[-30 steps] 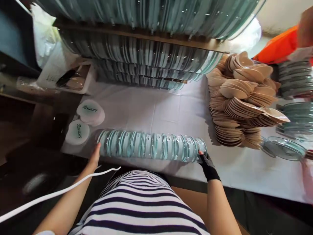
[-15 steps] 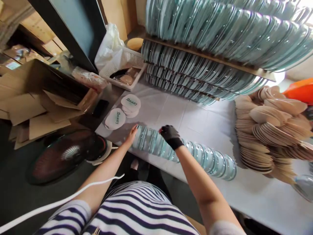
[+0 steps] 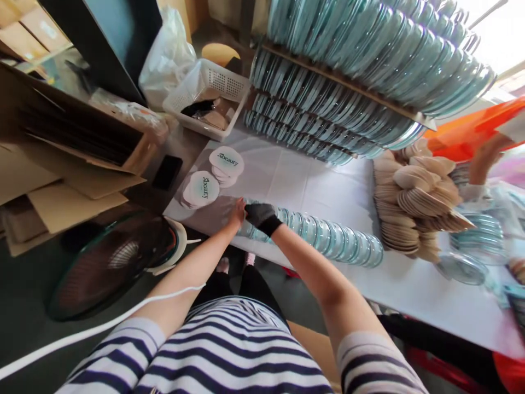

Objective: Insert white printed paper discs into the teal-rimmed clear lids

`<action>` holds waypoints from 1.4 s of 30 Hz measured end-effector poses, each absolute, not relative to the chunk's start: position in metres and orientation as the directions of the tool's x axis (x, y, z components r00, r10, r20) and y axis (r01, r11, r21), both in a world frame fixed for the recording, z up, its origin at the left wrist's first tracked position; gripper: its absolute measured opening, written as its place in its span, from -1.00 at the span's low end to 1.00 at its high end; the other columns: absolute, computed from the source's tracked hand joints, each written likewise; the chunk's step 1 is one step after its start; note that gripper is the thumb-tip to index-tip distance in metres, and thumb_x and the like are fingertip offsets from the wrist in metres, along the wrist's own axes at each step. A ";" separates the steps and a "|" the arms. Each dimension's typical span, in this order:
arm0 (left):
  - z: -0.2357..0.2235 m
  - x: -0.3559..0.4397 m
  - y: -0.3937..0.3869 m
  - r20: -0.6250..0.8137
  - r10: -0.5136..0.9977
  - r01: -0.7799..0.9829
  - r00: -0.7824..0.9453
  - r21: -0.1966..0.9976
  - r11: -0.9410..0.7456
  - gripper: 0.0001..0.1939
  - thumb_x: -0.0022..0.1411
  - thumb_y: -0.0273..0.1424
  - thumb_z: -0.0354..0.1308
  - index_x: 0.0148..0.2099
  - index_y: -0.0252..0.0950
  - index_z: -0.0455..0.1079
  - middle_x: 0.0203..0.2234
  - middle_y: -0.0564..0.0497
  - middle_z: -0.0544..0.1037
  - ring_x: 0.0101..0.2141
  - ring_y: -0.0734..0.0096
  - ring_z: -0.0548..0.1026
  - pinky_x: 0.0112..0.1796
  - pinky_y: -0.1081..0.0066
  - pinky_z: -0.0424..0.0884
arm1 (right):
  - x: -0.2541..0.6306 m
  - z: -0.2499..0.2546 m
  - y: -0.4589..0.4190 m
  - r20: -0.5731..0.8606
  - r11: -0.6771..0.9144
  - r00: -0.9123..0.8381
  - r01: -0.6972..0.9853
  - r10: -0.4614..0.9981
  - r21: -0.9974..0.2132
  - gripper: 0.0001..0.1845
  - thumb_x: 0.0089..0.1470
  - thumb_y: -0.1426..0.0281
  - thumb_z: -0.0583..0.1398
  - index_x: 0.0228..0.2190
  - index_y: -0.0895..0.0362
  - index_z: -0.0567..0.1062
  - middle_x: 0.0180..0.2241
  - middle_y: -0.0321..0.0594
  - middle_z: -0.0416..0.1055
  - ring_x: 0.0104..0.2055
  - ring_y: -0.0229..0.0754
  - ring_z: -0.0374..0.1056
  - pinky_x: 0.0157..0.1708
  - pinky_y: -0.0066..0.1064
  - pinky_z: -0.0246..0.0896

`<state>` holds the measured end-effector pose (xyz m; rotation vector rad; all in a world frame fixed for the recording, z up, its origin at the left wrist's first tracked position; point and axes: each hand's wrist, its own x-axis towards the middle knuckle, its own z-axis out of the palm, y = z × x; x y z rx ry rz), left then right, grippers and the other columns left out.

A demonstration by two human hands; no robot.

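A row of round clear plastic packs [image 3: 328, 235], each standing on edge, runs along the front of the white-covered table. At its left end is my bare left hand [image 3: 237, 212], its fingers closed against the end pack. My right hand [image 3: 261, 216], in a dark glove, is closed above the same end, its fingertips meeting the left hand. Whatever those gloved fingers pinch is too small to make out. Behind my left hand lie two piles of round white cards printed with green lettering, a front pile [image 3: 200, 190] and a back pile [image 3: 227, 162].
Stacked clear plastic packs [image 3: 361, 65] fill tiers at the back. Beige oval pieces [image 3: 414, 191] are heaped on the right, near another person's arm [image 3: 486, 158]. A white basket [image 3: 194, 82] stands back left. Left are a fan [image 3: 118, 262], a black phone [image 3: 167, 172] and cardboard [image 3: 77, 202].
My gloved right hand has moved left along the row to meet my left hand. The camera view has shifted, bringing another person's arm into sight at right.
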<state>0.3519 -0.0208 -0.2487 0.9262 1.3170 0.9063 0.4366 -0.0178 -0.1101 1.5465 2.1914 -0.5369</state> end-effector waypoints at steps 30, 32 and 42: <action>-0.209 0.336 -0.023 0.110 0.873 0.617 0.475 0.666 -0.419 -0.67 0.35 -0.30 0.11 0.13 -0.15 0.47 0.05 -0.07 0.51 0.18 0.15 0.34 0.27 0.08 0.20 | 0.484 -0.111 0.030 -0.671 0.384 -0.251 0.922 0.698 0.055 -0.68 0.20 0.41 0.13 -0.05 0.17 0.56 -0.05 0.07 0.53 0.06 0.08 0.43 -0.01 -0.20 0.30; -0.209 0.336 -0.023 0.092 0.884 0.621 0.459 0.678 -0.393 -0.65 0.35 -0.29 0.11 0.13 -0.18 0.48 0.06 -0.06 0.51 0.22 0.09 0.28 0.25 0.08 0.23 | 0.490 -0.108 -0.008 -0.583 0.300 -0.217 0.953 0.783 0.049 -0.67 0.25 0.36 0.07 -0.04 0.10 0.54 -0.08 0.01 0.55 0.00 0.02 0.46 -0.07 -0.26 0.31; -0.211 0.335 -0.022 0.060 0.890 0.641 0.452 0.672 -0.371 -0.65 0.34 -0.30 0.12 0.14 -0.17 0.47 0.08 -0.04 0.50 0.24 0.11 0.25 0.26 0.11 0.22 | 0.480 -0.186 -0.166 -0.580 -0.196 0.068 0.967 0.812 -0.161 -0.68 0.30 0.31 0.05 -0.04 0.07 0.52 -0.09 -0.05 0.56 -0.05 -0.09 0.48 -0.14 -0.40 0.27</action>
